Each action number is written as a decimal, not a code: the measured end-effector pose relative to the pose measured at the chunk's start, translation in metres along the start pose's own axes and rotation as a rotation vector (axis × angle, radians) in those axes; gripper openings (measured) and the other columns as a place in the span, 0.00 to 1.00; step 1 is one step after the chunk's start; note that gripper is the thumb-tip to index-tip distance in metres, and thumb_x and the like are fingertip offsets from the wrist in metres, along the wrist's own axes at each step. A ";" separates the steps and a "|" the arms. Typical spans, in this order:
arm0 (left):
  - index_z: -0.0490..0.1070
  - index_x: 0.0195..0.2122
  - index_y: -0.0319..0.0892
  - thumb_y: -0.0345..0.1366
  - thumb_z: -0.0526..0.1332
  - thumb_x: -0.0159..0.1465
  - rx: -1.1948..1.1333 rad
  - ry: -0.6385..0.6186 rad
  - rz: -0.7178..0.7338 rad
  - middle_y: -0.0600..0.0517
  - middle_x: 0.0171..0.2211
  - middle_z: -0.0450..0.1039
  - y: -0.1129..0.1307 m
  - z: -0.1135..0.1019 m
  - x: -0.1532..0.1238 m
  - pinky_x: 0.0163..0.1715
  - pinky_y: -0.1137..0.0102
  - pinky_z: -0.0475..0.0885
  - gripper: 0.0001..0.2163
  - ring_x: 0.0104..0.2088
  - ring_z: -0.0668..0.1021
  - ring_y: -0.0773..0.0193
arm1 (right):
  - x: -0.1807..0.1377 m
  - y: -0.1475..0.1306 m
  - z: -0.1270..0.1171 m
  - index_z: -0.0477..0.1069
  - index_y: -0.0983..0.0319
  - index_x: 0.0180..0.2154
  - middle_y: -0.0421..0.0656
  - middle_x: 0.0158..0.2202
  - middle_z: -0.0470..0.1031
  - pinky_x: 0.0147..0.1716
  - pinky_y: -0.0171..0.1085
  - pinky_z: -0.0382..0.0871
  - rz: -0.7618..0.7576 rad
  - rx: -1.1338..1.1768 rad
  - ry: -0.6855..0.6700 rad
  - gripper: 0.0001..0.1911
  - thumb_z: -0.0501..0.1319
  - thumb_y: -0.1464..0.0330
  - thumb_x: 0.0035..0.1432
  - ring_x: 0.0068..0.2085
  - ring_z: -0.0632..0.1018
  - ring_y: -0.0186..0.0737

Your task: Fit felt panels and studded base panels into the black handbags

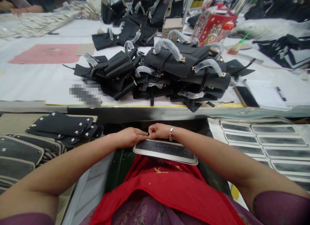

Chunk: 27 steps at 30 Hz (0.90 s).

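Observation:
A flat dark panel with a pale border (165,151) lies across my lap on a red apron (167,186). My left hand (129,137) and my right hand (158,131) meet at the panel's far edge, fingers pinched together on something small I cannot make out. A silver bracelet (171,133) sits on my right wrist.
Stacked dark panels with metal studs (60,126) lie at my left, more bordered panels (263,141) at my right. Several black handbags with wrapped handles (179,70) pile on the white table (36,79) ahead. A red patterned box (213,26) and another person's arm (21,8) are farther back.

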<state>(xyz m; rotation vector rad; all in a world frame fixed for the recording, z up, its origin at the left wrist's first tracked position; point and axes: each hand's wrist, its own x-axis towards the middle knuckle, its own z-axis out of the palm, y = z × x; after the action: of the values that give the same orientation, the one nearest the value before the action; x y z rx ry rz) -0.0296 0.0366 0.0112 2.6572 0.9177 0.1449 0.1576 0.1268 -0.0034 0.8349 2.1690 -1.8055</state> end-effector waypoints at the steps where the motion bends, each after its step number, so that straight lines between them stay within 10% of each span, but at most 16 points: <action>1: 0.69 0.47 0.37 0.29 0.50 0.63 0.005 -0.003 -0.012 0.42 0.48 0.71 0.003 0.001 0.000 0.46 0.69 0.70 0.14 0.47 0.74 0.60 | -0.005 0.002 -0.002 0.64 0.63 0.25 0.33 0.20 0.61 0.19 0.30 0.52 0.000 -0.023 0.009 0.15 0.65 0.60 0.41 0.22 0.60 0.29; 12: 0.72 0.43 0.37 0.28 0.53 0.60 0.173 -0.057 -0.172 0.42 0.47 0.71 0.031 -0.002 0.015 0.47 0.64 0.69 0.12 0.46 0.74 0.55 | -0.098 0.041 -0.025 0.63 0.63 0.24 0.36 0.21 0.65 0.24 0.30 0.57 0.163 -0.172 0.242 0.09 0.63 0.70 0.49 0.24 0.66 0.32; 21: 0.70 0.44 0.40 0.35 0.56 0.62 -0.026 0.330 -0.266 0.45 0.48 0.70 0.119 0.033 0.049 0.49 0.62 0.68 0.11 0.49 0.72 0.58 | -0.197 0.053 0.059 0.66 0.62 0.42 0.47 0.43 0.71 0.52 0.49 0.56 -0.293 -0.681 0.771 0.12 0.61 0.66 0.56 0.46 0.70 0.44; 27: 0.74 0.35 0.41 0.32 0.55 0.62 0.087 0.505 -0.271 0.48 0.42 0.75 0.125 0.062 0.054 0.45 0.59 0.70 0.07 0.46 0.74 0.56 | -0.189 0.081 0.093 0.69 0.60 0.36 0.47 0.45 0.70 0.56 0.53 0.50 -0.320 -0.668 0.969 0.05 0.56 0.68 0.60 0.48 0.69 0.44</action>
<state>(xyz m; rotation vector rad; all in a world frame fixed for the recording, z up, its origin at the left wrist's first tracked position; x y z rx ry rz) 0.0982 -0.0391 -0.0056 2.5813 1.4548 0.7495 0.3378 -0.0096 -0.0003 1.3920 3.3304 -0.5933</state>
